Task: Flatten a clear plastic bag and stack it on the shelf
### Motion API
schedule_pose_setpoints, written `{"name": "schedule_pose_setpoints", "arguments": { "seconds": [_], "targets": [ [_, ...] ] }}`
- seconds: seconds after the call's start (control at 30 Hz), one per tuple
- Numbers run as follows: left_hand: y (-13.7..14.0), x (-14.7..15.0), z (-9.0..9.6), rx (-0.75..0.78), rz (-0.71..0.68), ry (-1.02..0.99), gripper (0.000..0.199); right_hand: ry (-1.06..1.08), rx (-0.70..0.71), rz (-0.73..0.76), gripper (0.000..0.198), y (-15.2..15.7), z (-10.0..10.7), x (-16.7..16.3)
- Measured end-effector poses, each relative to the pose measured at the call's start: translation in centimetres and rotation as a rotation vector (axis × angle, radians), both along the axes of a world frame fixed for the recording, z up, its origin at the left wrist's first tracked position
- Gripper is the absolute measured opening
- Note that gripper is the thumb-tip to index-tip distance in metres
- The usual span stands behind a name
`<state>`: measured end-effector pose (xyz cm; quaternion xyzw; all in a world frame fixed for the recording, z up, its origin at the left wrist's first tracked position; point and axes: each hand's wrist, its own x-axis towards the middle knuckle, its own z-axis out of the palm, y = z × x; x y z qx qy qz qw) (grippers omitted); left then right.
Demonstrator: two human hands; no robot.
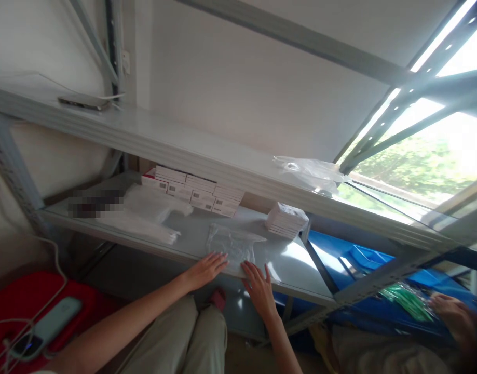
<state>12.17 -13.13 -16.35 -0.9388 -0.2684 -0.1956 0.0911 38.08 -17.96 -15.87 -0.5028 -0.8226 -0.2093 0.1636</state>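
My left hand (205,269) lies flat at the front edge of a grey metal shelf (292,270), fingertips touching the near corner of a clear plastic bag (232,245). My right hand (258,287) rests palm down beside it, fingers spread on the bag's front edge. Neither hand grips anything. Behind the bag stands a row of white boxes with red trim (195,191). A small wrapped stack of white boxes (285,219) sits to the right.
White plastic-wrapped packs (148,213) lie on the shelf's left. The upper shelf holds a phone (83,102) and crumpled clear plastic (312,171). A blue bin (363,259) and green items (407,301) are at right by another person's hand (450,311). A device lies on red cloth (47,324).
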Motion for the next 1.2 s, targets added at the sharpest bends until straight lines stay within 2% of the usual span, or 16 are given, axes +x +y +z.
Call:
{"name": "schedule_pose_setpoints", "arguments": {
  "seconds": [0.1,0.2,0.27,0.37,0.47,0.57,0.67,0.8,0.9,1.0,1.1,1.2],
  "targets": [
    [0.3,-1.7,-1.0,0.074,0.023,-0.01,0.045,0.039,0.053,0.052,0.042,0.0,-0.4,0.0],
    [0.3,-2.9,-0.3,0.079,0.016,-0.04,0.039,0.05,0.08,0.121,0.042,-0.4,-0.6,0.6],
    [0.0,-3.1,1.2,0.051,0.025,-0.068,0.033,0.092,0.091,0.134,0.043,-0.8,-0.6,1.0],
    [-0.4,-2.8,5.0,-0.001,0.073,-0.129,0.027,0.233,0.063,0.047,0.043,-1.3,0.6,1.1],
    [0.0,-2.3,10.0,-0.071,0.187,-0.162,0.023,0.355,-0.07,-0.019,0.043,-1.5,3.4,0.4],
    [1.4,-2.4,14.2,-0.182,0.256,-0.123,0.027,0.411,-0.251,-0.011,0.042,-1.4,7.4,-0.9],
    [3.7,-3.6,16.8,-0.306,0.255,-0.199,0.025,0.418,-0.385,-0.059,0.043,-0.7,11.2,-2.3],
    [6.8,-5.9,18.8,-0.71,0.183,-0.374,0.025,0.37,-0.497,-0.138,0.039,1.2,15.1,-4.7],
    [8.6,-7.6,20.0,-0.99,0.149,-0.443,0.021,0.213,-0.484,-0.29,0.038,3.1,17.9,-7.1],
    [10.1,-9.3,21.5,-1.178,0.09,-0.609,0.016,0.129,-0.405,-0.338,0.041,4.9,20.8,-9.9],
    [11.8,-11.3,23.2,-1.214,0.078,-0.693,0.016,0.017,-0.208,-0.423,0.039,6.2,23.8,-12.7],
    [13.6,-13.7,24.6,-1.165,0.093,-0.747,0.022,-0.003,-0.043,-0.414,0.037,7.2,26.0,-15.6]
  ]
}}
